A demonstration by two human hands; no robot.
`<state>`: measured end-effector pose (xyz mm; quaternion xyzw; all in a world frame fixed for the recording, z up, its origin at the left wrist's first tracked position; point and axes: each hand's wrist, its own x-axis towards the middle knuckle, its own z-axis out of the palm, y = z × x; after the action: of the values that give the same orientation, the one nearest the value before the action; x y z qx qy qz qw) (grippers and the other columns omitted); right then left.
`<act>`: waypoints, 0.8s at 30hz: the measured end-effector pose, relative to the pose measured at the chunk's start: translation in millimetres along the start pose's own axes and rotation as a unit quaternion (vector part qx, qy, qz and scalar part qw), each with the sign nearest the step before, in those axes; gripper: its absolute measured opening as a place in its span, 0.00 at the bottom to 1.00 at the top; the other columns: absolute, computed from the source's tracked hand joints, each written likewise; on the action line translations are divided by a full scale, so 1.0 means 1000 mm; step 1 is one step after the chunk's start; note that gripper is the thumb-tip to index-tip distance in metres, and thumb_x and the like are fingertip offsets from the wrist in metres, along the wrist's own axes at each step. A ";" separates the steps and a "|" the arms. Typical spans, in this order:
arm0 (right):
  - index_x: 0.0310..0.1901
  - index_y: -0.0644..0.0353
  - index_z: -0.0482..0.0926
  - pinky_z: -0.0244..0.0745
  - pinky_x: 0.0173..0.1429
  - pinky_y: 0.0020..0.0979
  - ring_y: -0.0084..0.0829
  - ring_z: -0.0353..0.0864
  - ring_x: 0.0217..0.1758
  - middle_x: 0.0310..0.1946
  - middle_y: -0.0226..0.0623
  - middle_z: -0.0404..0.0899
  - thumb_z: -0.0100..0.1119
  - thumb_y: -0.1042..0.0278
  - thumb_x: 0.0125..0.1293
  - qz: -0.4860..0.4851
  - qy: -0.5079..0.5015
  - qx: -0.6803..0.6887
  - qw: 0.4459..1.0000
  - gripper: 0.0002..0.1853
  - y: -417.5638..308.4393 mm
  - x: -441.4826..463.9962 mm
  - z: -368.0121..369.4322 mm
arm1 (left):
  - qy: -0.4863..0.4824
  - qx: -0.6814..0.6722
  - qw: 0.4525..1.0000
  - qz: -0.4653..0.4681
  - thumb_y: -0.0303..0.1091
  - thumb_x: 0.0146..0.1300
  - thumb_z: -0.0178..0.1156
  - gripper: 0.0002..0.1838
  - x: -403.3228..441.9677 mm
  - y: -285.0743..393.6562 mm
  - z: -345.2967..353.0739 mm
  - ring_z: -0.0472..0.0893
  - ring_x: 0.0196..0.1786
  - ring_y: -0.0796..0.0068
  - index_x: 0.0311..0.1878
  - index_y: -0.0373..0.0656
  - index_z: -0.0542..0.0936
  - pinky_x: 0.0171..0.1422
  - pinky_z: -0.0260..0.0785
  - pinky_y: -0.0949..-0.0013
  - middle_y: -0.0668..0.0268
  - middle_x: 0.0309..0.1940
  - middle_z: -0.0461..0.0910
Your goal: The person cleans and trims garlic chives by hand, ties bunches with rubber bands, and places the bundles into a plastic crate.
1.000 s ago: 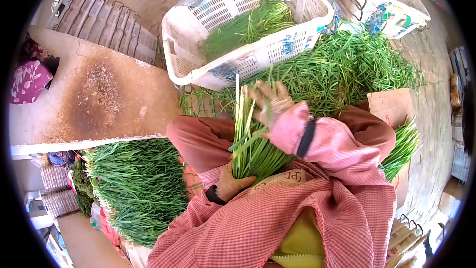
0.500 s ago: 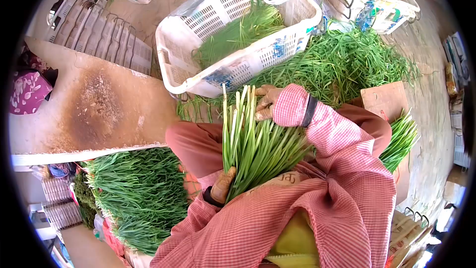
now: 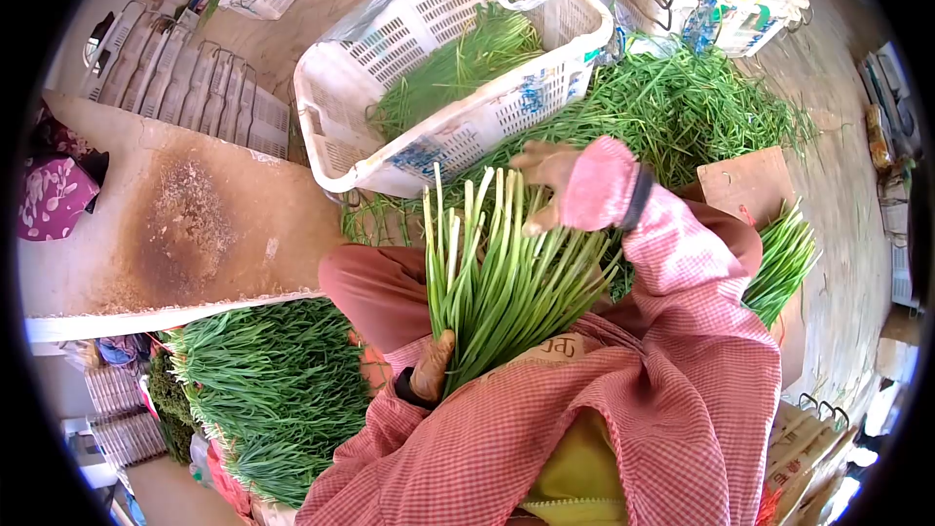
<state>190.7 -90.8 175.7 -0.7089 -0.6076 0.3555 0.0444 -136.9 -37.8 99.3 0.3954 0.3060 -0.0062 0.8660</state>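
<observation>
A bunch of garlic chives (image 3: 506, 282) lies across my lap, its pale stem ends fanned out toward the white basket and its green leaves toward my body. At the lower side of the bunch, my left hand (image 3: 431, 365) is wrapped around the leaves, thumb up. My right hand (image 3: 547, 180) is beside the stem ends, slightly blurred, with fingers spread and nothing visible in them. I cannot tell whether its fingertips touch the outermost stems.
Ahead stands a white plastic basket (image 3: 326, 127) with chives inside. Loose green leaves (image 3: 682, 107) are heaped beyond my knee. A large stack of chives (image 3: 273, 380) lies at left, below a stained board (image 3: 292, 200). At right is a smaller bundle (image 3: 782, 258) near cardboard (image 3: 745, 180).
My right hand has come off the stem ends and moved a little right, its fingers spreading. The stems have fanned wider apart. My left hand keeps its hold.
</observation>
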 end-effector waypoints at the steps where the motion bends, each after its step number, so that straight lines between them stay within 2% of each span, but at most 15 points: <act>1: 0.55 0.62 0.67 0.42 0.70 0.45 0.41 0.44 0.70 0.66 0.41 0.48 0.56 0.40 0.51 0.057 -0.090 -0.039 0.994 0.37 -0.018 0.008 -0.004 | -0.045 -0.008 0.998 0.036 0.53 0.60 0.51 0.33 0.002 0.001 0.005 0.69 0.55 0.73 0.61 0.40 0.62 0.60 0.61 0.68 0.64 0.55 0.69; 3: 0.55 0.64 0.67 0.45 0.69 0.45 0.41 0.48 0.68 0.65 0.42 0.51 0.55 0.40 0.52 0.041 -0.095 -0.023 0.994 0.37 -0.009 0.018 0.006 | -0.127 -0.053 0.989 0.049 0.46 0.52 0.63 0.35 0.007 0.003 0.006 0.69 0.53 0.75 0.60 0.40 0.62 0.59 0.61 0.69 0.65 0.53 0.70; 4: 0.55 0.65 0.66 0.48 0.68 0.45 0.41 0.51 0.67 0.64 0.44 0.53 0.55 0.40 0.52 0.026 -0.104 -0.002 0.994 0.37 -0.001 0.027 0.016 | -0.123 -0.055 0.989 0.053 0.46 0.52 0.63 0.35 0.007 0.007 0.007 0.69 0.53 0.75 0.60 0.40 0.62 0.59 0.61 0.69 0.65 0.53 0.70; 6: 0.55 0.68 0.65 0.54 0.66 0.46 0.41 0.58 0.64 0.61 0.47 0.58 0.55 0.41 0.53 0.000 -0.127 0.041 0.991 0.38 0.008 0.037 0.031 | -0.102 0.078 0.992 0.011 0.34 0.47 0.68 0.36 0.004 0.012 0.008 0.69 0.52 0.76 0.59 0.39 0.63 0.58 0.61 0.69 0.66 0.51 0.71; 7: 0.49 0.68 0.69 0.65 0.55 0.37 0.38 0.68 0.52 0.52 0.46 0.67 0.55 0.58 0.54 -0.028 -0.041 0.411 0.910 0.25 0.029 0.032 0.051 | -0.075 0.077 0.994 -0.019 0.25 0.43 0.69 0.35 0.006 0.009 0.005 0.70 0.51 0.77 0.57 0.39 0.65 0.57 0.62 0.70 0.67 0.49 0.73; 8: 0.44 0.68 0.73 0.76 0.44 0.29 0.35 0.78 0.41 0.43 0.45 0.76 0.55 0.75 0.55 -0.109 -0.004 0.713 0.693 0.14 0.051 0.027 0.070 | -0.077 0.075 0.994 -0.020 0.25 0.43 0.69 0.35 0.007 0.008 0.007 0.70 0.51 0.77 0.57 0.39 0.65 0.57 0.62 0.70 0.67 0.49 0.73; 10: 0.42 0.68 0.71 0.71 0.51 0.31 0.31 0.76 0.40 0.38 0.43 0.76 0.49 0.70 0.60 -0.036 0.238 0.438 0.866 0.12 0.107 0.036 0.069 | -0.058 0.070 0.995 -0.039 0.25 0.45 0.68 0.30 0.008 0.010 0.010 0.73 0.47 0.77 0.54 0.38 0.68 0.54 0.65 0.72 0.67 0.46 0.75; 12: 0.43 0.65 0.71 0.67 0.56 0.34 0.31 0.75 0.42 0.37 0.45 0.76 0.44 0.67 0.63 0.107 0.323 0.174 0.924 0.12 0.180 0.025 0.067 | -0.041 0.104 0.992 -0.052 0.24 0.46 0.67 0.28 0.009 0.012 0.011 0.73 0.45 0.77 0.53 0.38 0.69 0.52 0.66 0.72 0.66 0.45 0.75; 14: 0.60 0.62 0.59 0.63 0.60 0.34 0.35 0.70 0.55 0.52 0.50 0.69 0.48 0.60 0.62 0.337 0.484 0.277 0.759 0.26 0.197 -0.020 0.037 | -0.020 0.138 0.988 -0.061 0.23 0.46 0.67 0.27 0.006 0.011 0.011 0.74 0.43 0.77 0.52 0.38 0.70 0.50 0.67 0.73 0.66 0.44 0.76; 16: 0.65 0.59 0.49 0.53 0.66 0.40 0.41 0.56 0.66 0.63 0.48 0.55 0.57 0.53 0.56 0.468 0.379 -0.089 0.793 0.40 0.129 -0.034 0.012 | -0.029 0.088 0.995 -0.032 0.23 0.46 0.66 0.26 0.009 0.012 0.012 0.75 0.42 0.77 0.51 0.37 0.70 0.49 0.68 0.73 0.65 0.44 0.76; 17: 0.66 0.55 0.44 0.42 0.70 0.44 0.44 0.44 0.70 0.66 0.44 0.47 0.62 0.47 0.49 0.358 0.407 -0.075 0.837 0.48 0.084 -0.038 0.006 | -0.028 0.085 0.995 -0.033 0.23 0.46 0.66 0.26 0.010 0.013 0.015 0.75 0.42 0.77 0.51 0.37 0.70 0.49 0.68 0.73 0.65 0.44 0.76; 19: 0.63 0.51 0.57 0.33 0.71 0.44 0.39 0.35 0.71 0.67 0.41 0.45 0.57 0.40 0.50 0.177 0.330 -0.025 0.927 0.41 0.024 -0.028 0.013 | -0.018 0.083 0.995 -0.052 0.23 0.47 0.66 0.26 0.012 0.016 0.020 0.75 0.43 0.77 0.52 0.37 0.70 0.50 0.68 0.73 0.65 0.45 0.76; 21: 0.56 0.51 0.68 0.27 0.71 0.43 0.39 0.35 0.71 0.68 0.37 0.44 0.49 0.35 0.53 0.130 0.059 0.058 0.988 0.35 -0.035 -0.017 0.001 | -0.024 0.077 0.995 -0.058 0.23 0.46 0.66 0.28 0.013 0.017 0.020 0.74 0.45 0.77 0.53 0.37 0.69 0.52 0.67 0.72 0.65 0.46 0.75; 22: 0.45 0.51 0.78 0.38 0.71 0.42 0.41 0.46 0.69 0.61 0.34 0.62 0.56 0.36 0.47 0.079 0.096 0.067 0.990 0.30 -0.036 0.003 0.029 | -0.030 0.071 0.995 -0.061 0.23 0.46 0.67 0.29 0.012 0.018 0.020 0.73 0.47 0.77 0.54 0.37 0.68 0.53 0.66 0.72 0.65 0.48 0.74; 24: 0.38 0.54 0.80 0.47 0.68 0.41 0.39 0.54 0.66 0.50 0.35 0.74 0.58 0.47 0.53 -0.050 0.170 0.111 0.978 0.19 -0.025 0.033 0.065 | -0.048 0.068 0.995 -0.056 0.24 0.45 0.67 0.32 0.011 0.020 0.015 0.72 0.50 0.77 0.56 0.38 0.67 0.56 0.64 0.71 0.65 0.50 0.73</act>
<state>133.9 -79.4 124.7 -0.7183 -0.5825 0.2926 0.2430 -114.4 -32.1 114.5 0.4349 0.2850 -0.0942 0.8490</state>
